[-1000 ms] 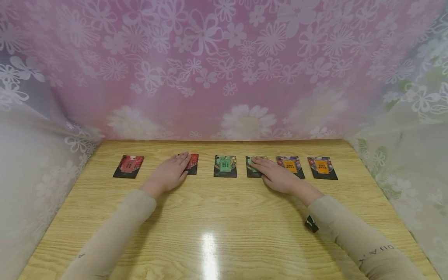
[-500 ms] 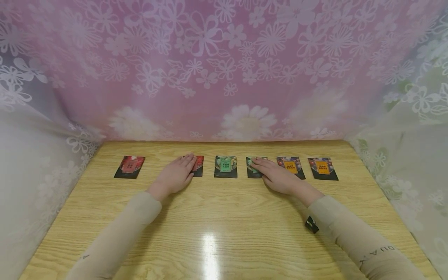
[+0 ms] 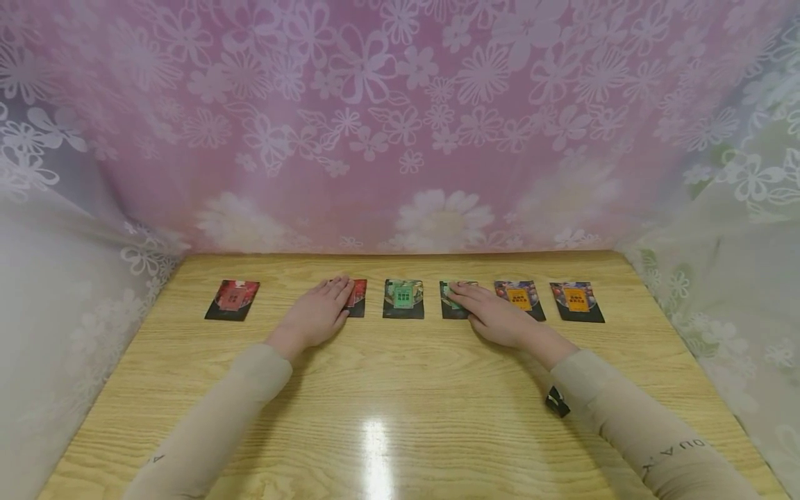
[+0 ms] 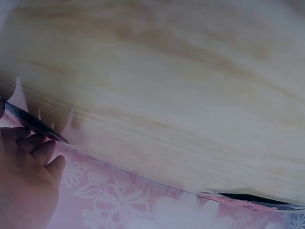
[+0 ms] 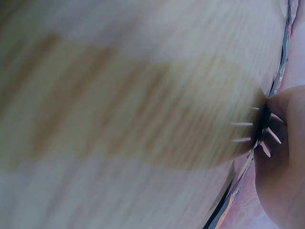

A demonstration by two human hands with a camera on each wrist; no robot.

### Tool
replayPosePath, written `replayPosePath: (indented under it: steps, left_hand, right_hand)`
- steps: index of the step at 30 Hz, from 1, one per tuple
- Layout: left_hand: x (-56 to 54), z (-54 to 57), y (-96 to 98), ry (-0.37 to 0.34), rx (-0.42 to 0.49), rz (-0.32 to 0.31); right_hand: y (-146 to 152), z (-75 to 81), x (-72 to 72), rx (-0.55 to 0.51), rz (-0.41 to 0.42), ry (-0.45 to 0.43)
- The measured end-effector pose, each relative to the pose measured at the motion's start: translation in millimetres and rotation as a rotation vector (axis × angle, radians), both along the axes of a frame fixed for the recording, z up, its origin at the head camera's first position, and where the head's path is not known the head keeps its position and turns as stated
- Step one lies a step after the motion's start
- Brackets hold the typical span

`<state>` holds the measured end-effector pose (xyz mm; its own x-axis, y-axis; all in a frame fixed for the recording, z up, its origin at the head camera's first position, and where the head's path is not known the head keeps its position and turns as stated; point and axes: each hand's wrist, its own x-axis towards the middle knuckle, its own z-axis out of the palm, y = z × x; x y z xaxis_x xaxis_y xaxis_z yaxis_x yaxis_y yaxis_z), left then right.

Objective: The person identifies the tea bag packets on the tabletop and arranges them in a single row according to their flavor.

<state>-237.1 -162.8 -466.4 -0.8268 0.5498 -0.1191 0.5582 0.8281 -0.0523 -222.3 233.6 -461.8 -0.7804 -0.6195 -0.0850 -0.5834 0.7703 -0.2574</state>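
Observation:
My left hand [image 3: 317, 312] lies with straight fingers over the left part of a red-and-black packet [image 3: 358, 298]. In the left wrist view, the fingers [image 4: 45, 150] rest against that packet's dark edge [image 4: 33, 125]. Over the right part of a green-and-black packet [image 3: 451, 309] my right hand [image 3: 496, 316] lies flat, fingers extended. Its thumb side shows against a dark packet in the right wrist view. Between the two hands lies another green packet [image 3: 403, 298]. A second red packet [image 3: 232, 300] sits apart at the far left.
Two orange-labelled packets lie to the right: one [image 3: 520, 297] partly behind my right hand, the other [image 3: 576, 301] further right. A small black object [image 3: 556, 402] sits beside my right sleeve. Flowered curtains [image 3: 400, 139] border the wooden table [image 3: 350, 430].
My left hand has slid a little to the right, and the red packet under it has shifted right, closer to the middle green packet. The right hand has stayed in place.

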Motion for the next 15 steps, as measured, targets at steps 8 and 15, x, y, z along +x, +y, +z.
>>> replayPosePath:
  steps: [8, 15]
  left_hand:
    - [-1.0, -0.2, -15.9, 0.026, 0.027, -0.001]
    - [2.7, -3.4, -55.0, 0.056, 0.049, 0.044]
  right_hand:
    - [0, -1.8, -0.8, -0.005, 0.004, -0.002]
    - [2, -2.4, -1.4, 0.0, 0.001, 0.004]
